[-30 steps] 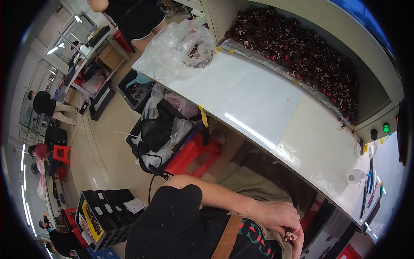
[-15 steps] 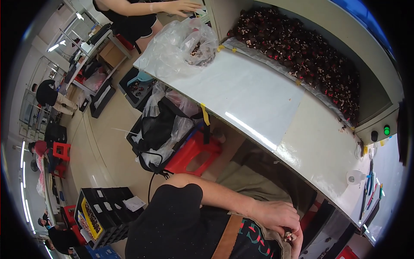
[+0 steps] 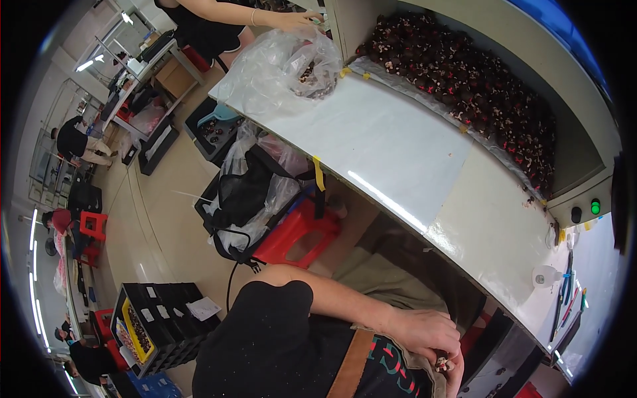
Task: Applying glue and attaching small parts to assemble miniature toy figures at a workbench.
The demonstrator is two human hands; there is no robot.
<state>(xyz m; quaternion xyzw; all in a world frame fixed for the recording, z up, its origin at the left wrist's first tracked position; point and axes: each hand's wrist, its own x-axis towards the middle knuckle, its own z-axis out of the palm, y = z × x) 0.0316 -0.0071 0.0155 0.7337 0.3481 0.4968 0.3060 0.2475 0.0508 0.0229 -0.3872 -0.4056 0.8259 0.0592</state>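
Close to my body at the lower right, my left hand (image 3: 426,333) is closed with its fingers curled round a small dark-and-cream figurine (image 3: 443,362). Only part of the figurine shows between the fingers. Against it from below is a sliver of skin that looks like my right hand (image 3: 456,379); most of that hand is hidden, so its grip cannot be made out. A large heap of similar small dark pieces (image 3: 464,79), with cream and red bits, fills the open cabinet (image 3: 584,142) beyond the white worktable (image 3: 391,159).
A clear plastic bag (image 3: 272,73) lies at the table's far left, near another person's hand (image 3: 295,21). A small bottle (image 3: 545,276) and several hand tools (image 3: 567,295) are at the right. A red stool (image 3: 302,232), a bag-filled bin (image 3: 229,249) and stacked black trays (image 3: 166,312) stand left.
The other person's hand has moved right and down, above the plastic bag. My view has shifted slightly; my left hand stays closed on the figurine.
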